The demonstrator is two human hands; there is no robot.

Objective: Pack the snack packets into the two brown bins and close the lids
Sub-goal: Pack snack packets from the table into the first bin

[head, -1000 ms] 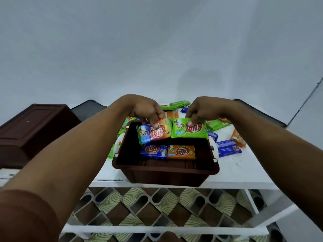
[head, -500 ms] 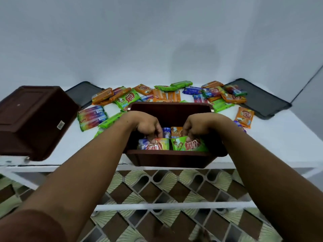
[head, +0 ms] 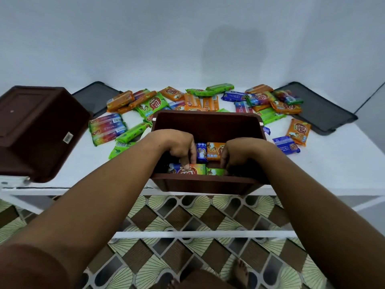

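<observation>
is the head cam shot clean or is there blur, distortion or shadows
Head view: wide-angle stretch leans the upturned brown bin outward and balloons the left forearm and right forearm, slightly soft near the lens; light soft, no glare; faint shadow on the wall; open bin dim inside, yet the multicolour packet in the left hand and green packet at the right hand show clearly.

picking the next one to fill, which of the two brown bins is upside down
The left bin: its flat base faces up. The middle bin stands open side up, with packets inside.
</observation>
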